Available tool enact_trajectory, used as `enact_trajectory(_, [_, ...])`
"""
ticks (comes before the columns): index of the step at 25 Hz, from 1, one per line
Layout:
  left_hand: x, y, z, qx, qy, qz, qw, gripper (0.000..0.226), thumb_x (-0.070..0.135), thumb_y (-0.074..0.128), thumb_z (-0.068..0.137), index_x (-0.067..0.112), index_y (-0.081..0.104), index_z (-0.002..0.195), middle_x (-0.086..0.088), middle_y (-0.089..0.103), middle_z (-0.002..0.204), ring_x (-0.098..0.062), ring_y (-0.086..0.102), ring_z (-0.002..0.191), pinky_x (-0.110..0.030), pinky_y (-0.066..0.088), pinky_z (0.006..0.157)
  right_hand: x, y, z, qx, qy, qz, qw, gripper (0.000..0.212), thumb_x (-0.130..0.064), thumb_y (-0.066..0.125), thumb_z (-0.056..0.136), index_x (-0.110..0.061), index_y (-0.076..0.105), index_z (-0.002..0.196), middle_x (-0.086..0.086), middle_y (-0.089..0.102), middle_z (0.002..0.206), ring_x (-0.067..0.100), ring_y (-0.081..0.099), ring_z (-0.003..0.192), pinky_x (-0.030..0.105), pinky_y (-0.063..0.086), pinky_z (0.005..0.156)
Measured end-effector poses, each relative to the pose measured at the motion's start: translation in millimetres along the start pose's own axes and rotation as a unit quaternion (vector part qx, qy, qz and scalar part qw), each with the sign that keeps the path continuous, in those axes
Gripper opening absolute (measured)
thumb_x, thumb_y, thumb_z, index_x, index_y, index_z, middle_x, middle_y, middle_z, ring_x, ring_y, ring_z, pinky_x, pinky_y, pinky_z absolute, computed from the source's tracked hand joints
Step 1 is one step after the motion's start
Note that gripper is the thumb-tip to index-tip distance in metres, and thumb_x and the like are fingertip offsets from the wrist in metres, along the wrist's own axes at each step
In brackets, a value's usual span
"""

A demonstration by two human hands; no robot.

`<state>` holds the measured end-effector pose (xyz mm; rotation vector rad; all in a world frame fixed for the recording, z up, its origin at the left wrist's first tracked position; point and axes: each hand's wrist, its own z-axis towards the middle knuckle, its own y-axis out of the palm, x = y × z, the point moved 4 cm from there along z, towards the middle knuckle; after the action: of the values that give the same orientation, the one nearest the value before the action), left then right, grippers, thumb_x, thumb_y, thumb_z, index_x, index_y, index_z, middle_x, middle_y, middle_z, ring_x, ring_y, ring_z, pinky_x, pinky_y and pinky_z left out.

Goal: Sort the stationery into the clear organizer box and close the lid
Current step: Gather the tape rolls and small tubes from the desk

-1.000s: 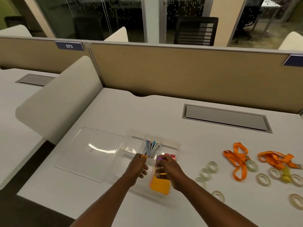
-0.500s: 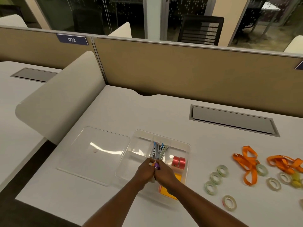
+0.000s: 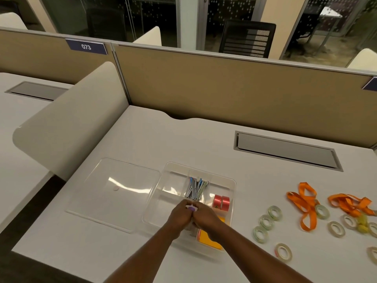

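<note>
while left hand (image 3: 181, 218) and right hand (image 3: 206, 219) pinch purple item (image 3: 191, 208) | over organizer box (image 3: 201, 168)

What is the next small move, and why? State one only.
Probably lower the small purple item into the clear organizer box and let go. The left hand and right hand both seem to pinch it just above the box's near compartments, while tape rolls and orange lanyards lie unsorted on the desk.

Head-worn wide camera looks forward and down, close over the hands (image 3: 183, 216).
</note>
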<state>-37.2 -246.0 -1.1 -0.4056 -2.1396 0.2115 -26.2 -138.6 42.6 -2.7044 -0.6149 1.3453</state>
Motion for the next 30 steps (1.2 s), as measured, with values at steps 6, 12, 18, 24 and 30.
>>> enact_trajectory(6, [2.1,1.0,1.2,0.030,0.025,0.047,0.998,0.027,0.016,0.051,0.095,0.020,0.060,0.121,0.002,0.065,0.113,-0.008,0.060,0.095,-0.015,0.045,0.064,5.0,-5.0,-1.1,-0.004,-0.007,0.014,1.000,0.048,-0.005,0.047,0.095,-0.024,0.052,0.138,0.000,0.060,0.114,0.014,0.051,0.096,0.023,0.044,0.077])
enact_trajectory(12, [22.9,4.4,-3.0,0.123,0.073,0.074,0.987,0.015,0.017,0.056,0.093,0.019,0.062,0.106,-0.002,0.066,0.104,-0.006,0.060,0.083,-0.014,0.046,0.063,3.8,-21.1,-4.5,0.015,0.004,0.046,0.999,0.035,-0.010,0.050,0.095,-0.019,0.056,0.128,0.011,0.071,0.106,0.026,0.070,0.095,0.040,0.059,0.083])
enact_trajectory(18, [47.8,16.5,-8.4,0.149,0.112,0.097,0.978,0.014,0.018,0.059,0.091,0.016,0.065,0.104,-0.003,0.064,0.101,-0.013,0.062,0.089,-0.021,0.050,0.074,2.1,-46.2,-14.0,0.030,0.000,0.055,0.998,0.030,-0.009,0.052,0.095,-0.016,0.057,0.124,0.013,0.071,0.104,0.019,0.067,0.083,0.029,0.055,0.073])
enact_trajectory(24, [79.3,48.2,-17.2,0.131,0.149,0.103,0.975,0.016,0.017,0.059,0.090,0.012,0.068,0.103,-0.003,0.069,0.099,-0.012,0.063,0.088,-0.024,0.050,0.077,12.5,-90.3,-24.5,0.075,0.001,0.084,0.994,0.027,-0.013,0.052,0.093,-0.019,0.061,0.118,0.008,0.069,0.109,0.024,0.069,0.094,0.034,0.059,0.080])
enact_trajectory(30, [114.8,100.8,-28.4,0.088,0.170,0.123,0.974,0.017,0.019,0.058,0.089,0.013,0.069,0.101,-0.003,0.069,0.098,-0.011,0.064,0.083,-0.021,0.045,0.067,38.7,-143.0,-40.4,0.114,0.001,0.120,0.986,0.028,-0.010,0.049,0.090,-0.020,0.064,0.112,0.010,0.072,0.103,0.019,0.068,0.085,0.036,0.058,0.080])
